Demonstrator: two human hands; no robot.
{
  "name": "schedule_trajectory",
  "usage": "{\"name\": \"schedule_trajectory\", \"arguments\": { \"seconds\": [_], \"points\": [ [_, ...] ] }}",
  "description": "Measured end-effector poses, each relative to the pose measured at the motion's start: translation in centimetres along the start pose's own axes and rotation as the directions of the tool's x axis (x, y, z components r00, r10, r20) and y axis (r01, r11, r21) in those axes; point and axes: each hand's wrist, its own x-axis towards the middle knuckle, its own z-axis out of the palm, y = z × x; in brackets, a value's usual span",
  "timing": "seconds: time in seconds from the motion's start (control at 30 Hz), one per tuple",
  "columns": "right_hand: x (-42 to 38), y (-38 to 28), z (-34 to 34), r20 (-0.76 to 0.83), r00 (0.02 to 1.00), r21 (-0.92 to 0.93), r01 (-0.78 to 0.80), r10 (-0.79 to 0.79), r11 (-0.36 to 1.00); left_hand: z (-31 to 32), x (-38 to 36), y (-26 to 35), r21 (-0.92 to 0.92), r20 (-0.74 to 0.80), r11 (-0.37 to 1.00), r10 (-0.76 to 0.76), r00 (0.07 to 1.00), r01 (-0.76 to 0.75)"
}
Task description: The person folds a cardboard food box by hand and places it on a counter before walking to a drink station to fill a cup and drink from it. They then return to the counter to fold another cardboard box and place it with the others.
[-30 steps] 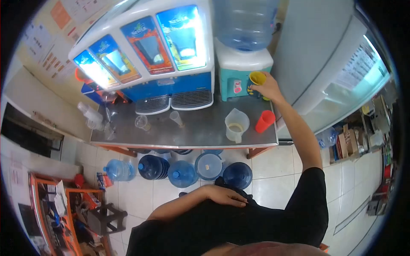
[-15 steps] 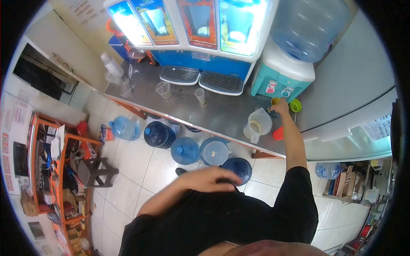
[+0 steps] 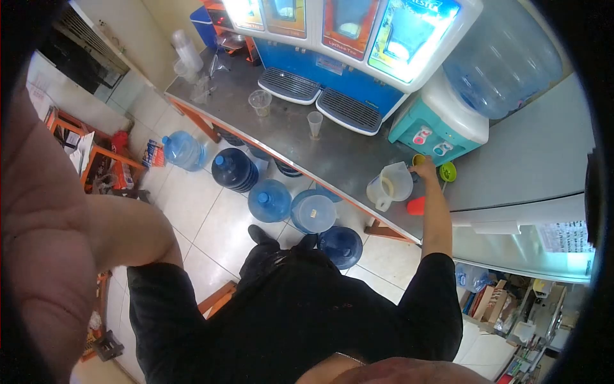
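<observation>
My right hand reaches over the steel counter, its fingers closed around a small yellow cup. This cup is just below the taps of the teal water dispenser. Beside it on the right is a lime green bowl. Left of my right forearm stands a translucent pitcher, with a red object, partly covered by the arm, next to it. My left hand looms very close to the camera at the far left; its fingers cannot be made out.
A juice dispenser with drip trays stands at the back. Two clear plastic cups sit near the counter's front, and stacked cups at its left end. Several large water jugs stand on the floor. A fridge is on the right.
My left hand has risen from in front of my body to close by the camera on the left. The view has shifted and turned a little. My right hand stays at the yellow cup.
</observation>
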Motion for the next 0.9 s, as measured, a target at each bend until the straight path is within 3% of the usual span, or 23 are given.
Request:
{"name": "schedule_trajectory", "arguments": {
  "seconds": [0.13,0.3,0.5,0.73,0.8,0.9],
  "points": [
    [-1.0,-0.5,-0.4,-0.04,0.999,0.005,0.035,-0.035,0.999,-0.6,0.1,-0.2,0.023,-0.001,1.0,0.018,1.0,-0.018],
    [-1.3,-1.9,-1.8,0.081,0.995,0.011,-0.057,0.056,0.998,-1.7,-0.5,0.1,0.079,-0.013,0.997,0.022,1.0,-0.021],
    [-0.6,-1.1,-1.1,0.016,1.0,0.001,-0.007,0.007,1.0,-1.8,-0.5,0.5,0.125,-0.016,0.992,0.035,0.999,-0.033],
    [-1.6,-2.5,-2.1,0.06,0.998,-0.077,0.016,-0.012,0.997,-2.0,-0.2,0.8,0.166,-0.011,0.984,0.06,0.998,-0.058],
    [-1.0,-1.7,-1.6,0.063,0.997,0.071,-0.056,0.051,0.996,-1.9,-0.3,0.9,0.173,-0.012,0.983,0.063,0.998,-0.06],
    [-1.3,-1.8,-1.9,0.06,0.996,0.044,-0.067,0.065,0.997,-1.7,-0.1,0.8,0.177,-0.004,0.982,0.074,0.997,-0.072]
  ]
}}
